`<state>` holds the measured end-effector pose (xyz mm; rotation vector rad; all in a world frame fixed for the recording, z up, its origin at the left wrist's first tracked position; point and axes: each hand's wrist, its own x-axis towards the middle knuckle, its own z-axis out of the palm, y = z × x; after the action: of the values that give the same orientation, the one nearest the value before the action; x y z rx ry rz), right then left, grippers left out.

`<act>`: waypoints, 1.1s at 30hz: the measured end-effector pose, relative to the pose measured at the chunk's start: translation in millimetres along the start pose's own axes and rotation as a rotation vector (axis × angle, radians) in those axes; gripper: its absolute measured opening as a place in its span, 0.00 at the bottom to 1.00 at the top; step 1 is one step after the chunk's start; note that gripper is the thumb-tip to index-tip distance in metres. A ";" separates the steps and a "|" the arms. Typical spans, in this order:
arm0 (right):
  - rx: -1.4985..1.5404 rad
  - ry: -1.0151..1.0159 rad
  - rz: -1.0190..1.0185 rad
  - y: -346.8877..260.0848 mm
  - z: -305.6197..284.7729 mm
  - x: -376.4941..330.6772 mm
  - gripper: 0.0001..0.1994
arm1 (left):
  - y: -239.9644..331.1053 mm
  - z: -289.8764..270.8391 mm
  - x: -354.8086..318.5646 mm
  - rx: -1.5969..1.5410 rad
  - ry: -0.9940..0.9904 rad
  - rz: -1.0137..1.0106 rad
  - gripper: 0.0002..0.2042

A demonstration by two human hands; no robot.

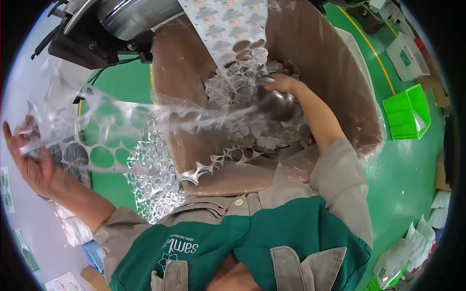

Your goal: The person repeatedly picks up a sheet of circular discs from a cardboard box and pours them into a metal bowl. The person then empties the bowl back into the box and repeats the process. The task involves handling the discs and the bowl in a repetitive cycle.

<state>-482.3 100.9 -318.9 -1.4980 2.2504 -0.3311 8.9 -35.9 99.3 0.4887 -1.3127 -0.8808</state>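
Observation:
My left hand [36, 162], blurred by motion, is raised at the far left. Its fingers curl around the end of a long punched-out strip [102, 157], thin and see-through with rows of round holes. The strip stretches right across the rim of a big brown carton [335, 63] lined with clear plastic. Inside the carton my right hand [284, 85] is closed against a shiny grey rounded thing [276, 105], too smeared to name. Many silvery discs [267, 140] lie around and below it. A printed web [228, 26] with round holes at its lower end hangs into the carton.
A machine with a metal roller [136, 14] overhangs the top left. A heap of punched silvery scrap [155, 179] lies left of the carton. On the green floor at right stand a bright green bin [405, 111] and a white box [405, 58]; white bags [407, 252] lie lower right.

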 end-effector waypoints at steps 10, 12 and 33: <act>-0.234 -0.393 0.085 22.0 -2.8 -9.1 0.22 | -47.3 -15.6 -84.0 1.064 -0.564 -0.138 0.20; -0.180 -0.366 -0.110 -4.0 -9.4 -7.0 0.24 | -68.8 28.0 -118.4 0.859 -1.103 0.127 0.32; 0.666 0.215 0.584 65.7 49.7 19.5 0.31 | -152.7 66.5 -185.2 0.770 -1.540 -0.054 0.10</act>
<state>-519.6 110.3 -394.3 -0.4659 2.2750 -0.9625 -99.2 28.9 -115.5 0.3836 -3.1150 -0.7114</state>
